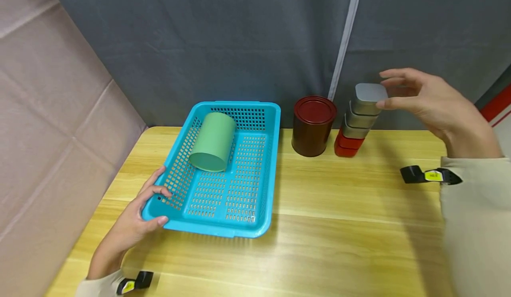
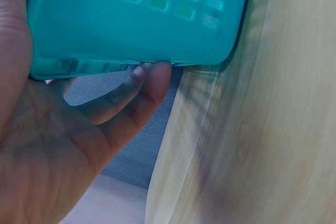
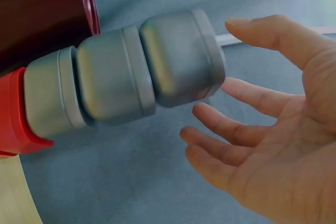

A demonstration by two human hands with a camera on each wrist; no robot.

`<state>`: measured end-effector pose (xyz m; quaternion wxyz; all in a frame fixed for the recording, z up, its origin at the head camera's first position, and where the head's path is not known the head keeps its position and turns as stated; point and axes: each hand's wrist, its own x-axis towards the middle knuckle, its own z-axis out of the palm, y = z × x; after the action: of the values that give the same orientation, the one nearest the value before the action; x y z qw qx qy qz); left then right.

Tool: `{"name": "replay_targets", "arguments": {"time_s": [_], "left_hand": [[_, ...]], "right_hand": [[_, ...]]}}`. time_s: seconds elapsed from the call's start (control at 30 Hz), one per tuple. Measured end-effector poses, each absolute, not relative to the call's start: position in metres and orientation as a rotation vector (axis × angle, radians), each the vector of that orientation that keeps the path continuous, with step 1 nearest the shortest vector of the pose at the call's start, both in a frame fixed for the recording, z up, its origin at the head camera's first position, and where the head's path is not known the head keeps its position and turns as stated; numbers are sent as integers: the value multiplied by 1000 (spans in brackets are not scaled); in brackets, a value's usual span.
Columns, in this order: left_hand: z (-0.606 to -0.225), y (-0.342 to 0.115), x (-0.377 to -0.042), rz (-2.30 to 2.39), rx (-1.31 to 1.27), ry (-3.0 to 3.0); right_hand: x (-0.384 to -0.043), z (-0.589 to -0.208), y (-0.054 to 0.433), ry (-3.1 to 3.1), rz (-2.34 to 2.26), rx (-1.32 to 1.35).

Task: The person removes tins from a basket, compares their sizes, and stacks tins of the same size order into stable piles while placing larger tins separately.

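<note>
At its near left corner, the turquoise plastic basket [image 1: 223,232] is gripped by my left hand [image 1: 133,219], thumb at the rim and fingers along the side. The left wrist view shows the fingers beneath the edge of the basket [image 2: 131,35]. A light green cylinder [image 1: 215,137] lies on its side inside. My right hand [image 1: 435,101] spreads its thumb and fingers around the top grey tin [image 1: 370,93] of a stack. In the right wrist view, a gap shows between the thumb and this top tin [image 3: 181,59]; whether a finger touches it I cannot tell. Two more grey tins [image 1: 357,126] and red containers [image 1: 347,145] stand below.
A dark red-brown lidded can [image 1: 313,126] stands between the basket and the stack. The wooden table [image 1: 339,235] meets a grey curtain [image 1: 223,44] at the back. A beige fabric wall [image 1: 52,124] borders the left side.
</note>
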<state>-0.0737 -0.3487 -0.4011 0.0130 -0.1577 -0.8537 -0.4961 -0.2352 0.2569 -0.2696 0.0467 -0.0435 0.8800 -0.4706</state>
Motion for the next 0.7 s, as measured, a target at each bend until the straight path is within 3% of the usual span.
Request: {"name": "replay_targets", "arguments": {"time_s": [0.7], "left_hand": [[-403, -349, -74, -1577, -518, -2634]], "right_hand": [[-209, -247, 216, 2853, -1439, -169]]}}
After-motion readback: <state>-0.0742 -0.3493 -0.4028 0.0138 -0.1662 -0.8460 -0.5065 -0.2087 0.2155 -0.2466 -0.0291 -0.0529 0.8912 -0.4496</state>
